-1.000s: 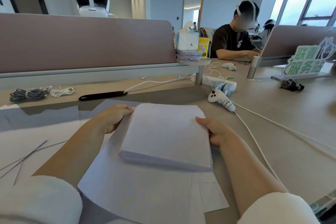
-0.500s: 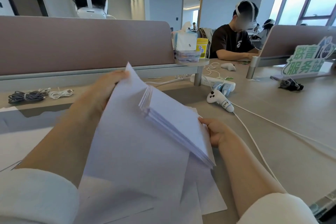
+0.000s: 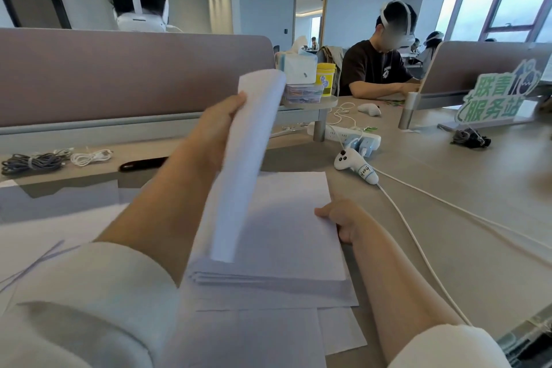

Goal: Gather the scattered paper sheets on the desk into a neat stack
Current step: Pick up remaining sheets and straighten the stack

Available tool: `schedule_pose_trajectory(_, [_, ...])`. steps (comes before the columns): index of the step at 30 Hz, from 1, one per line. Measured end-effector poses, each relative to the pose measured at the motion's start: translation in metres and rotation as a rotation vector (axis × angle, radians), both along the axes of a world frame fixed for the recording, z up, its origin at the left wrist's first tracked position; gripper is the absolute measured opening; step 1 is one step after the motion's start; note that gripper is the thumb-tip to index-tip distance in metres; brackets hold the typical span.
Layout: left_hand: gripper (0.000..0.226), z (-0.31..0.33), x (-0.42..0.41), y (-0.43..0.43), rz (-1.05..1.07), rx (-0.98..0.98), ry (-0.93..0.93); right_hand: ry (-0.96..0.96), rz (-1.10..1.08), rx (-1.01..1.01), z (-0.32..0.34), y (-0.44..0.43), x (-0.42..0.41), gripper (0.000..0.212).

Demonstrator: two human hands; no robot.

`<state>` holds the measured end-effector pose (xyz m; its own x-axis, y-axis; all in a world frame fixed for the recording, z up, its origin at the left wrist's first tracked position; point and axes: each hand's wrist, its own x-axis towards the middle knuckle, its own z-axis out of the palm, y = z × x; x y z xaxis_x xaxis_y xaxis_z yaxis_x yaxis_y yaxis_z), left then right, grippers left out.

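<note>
The left hand (image 3: 219, 128) pinches the upper edge of a thin white paper sheet (image 3: 248, 164) and holds it raised, so that it bows into a smooth, motion-blurred curve above the flat rectangular stack of white paper sheets (image 3: 283, 242). The right hand (image 3: 343, 219) grips that stack's right edge, thumb flat on top, fingers curled at the side. The stack's near edges are slightly stepped. It lies on loose white sheets (image 3: 263, 334) spread over the matte grey-beige desk (image 3: 463, 218). Near the stack's far right corner, a rounded white plastic controller (image 3: 355, 166) trails a thin white cable (image 3: 418, 251).
</note>
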<state>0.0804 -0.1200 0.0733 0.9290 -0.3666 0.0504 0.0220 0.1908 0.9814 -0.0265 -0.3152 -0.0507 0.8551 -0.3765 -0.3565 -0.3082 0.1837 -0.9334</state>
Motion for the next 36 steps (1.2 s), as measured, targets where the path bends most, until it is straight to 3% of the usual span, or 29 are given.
schedule_pose_trajectory(3, [0.035, -0.011, -0.018, -0.018, -0.098, -0.020, -0.011, -0.048, 0.041, 0.031, -0.001, -0.003, -0.003, 0.068])
schedule_pose_trajectory(8, [0.033, -0.029, -0.006, -0.020, -0.002, -0.048, 0.130, -0.030, 0.053, 0.012, 0.003, -0.003, -0.004, 0.063])
schedule_pose_trajectory(11, [0.021, -0.055, 0.005, -0.016, 0.088, 0.157, 0.156, 0.020, 0.045, 0.026, 0.002, -0.004, -0.001, 0.060])
schedule_pose_trajectory(17, [0.040, -0.115, 0.040, 0.018, 0.280, 0.970, -0.129, 0.042, 0.005, 0.001, 0.000, -0.004, 0.000, 0.046])
schedule_pose_trajectory(20, [0.046, -0.128, 0.049, 0.041, 0.347, 1.132, -0.209, 0.038, -0.009, 0.003, 0.000, -0.003, 0.000, 0.045])
schedule_pose_trajectory(27, [0.044, -0.130, 0.045, 0.053, 0.373, 1.206, -0.324, 0.096, -0.040, -0.023, -0.001, -0.004, 0.003, 0.034])
schedule_pose_trajectory(32, [0.046, -0.125, 0.035, 0.026, 0.258, 0.957, -0.448, 0.116, -0.014, -0.028, -0.002, -0.004, -0.001, 0.018])
schedule_pose_trajectory(36, [0.042, -0.122, 0.028, 0.020, 0.244, 0.938, -0.501, 0.031, -0.084, 0.098, -0.002, -0.004, 0.002, 0.027])
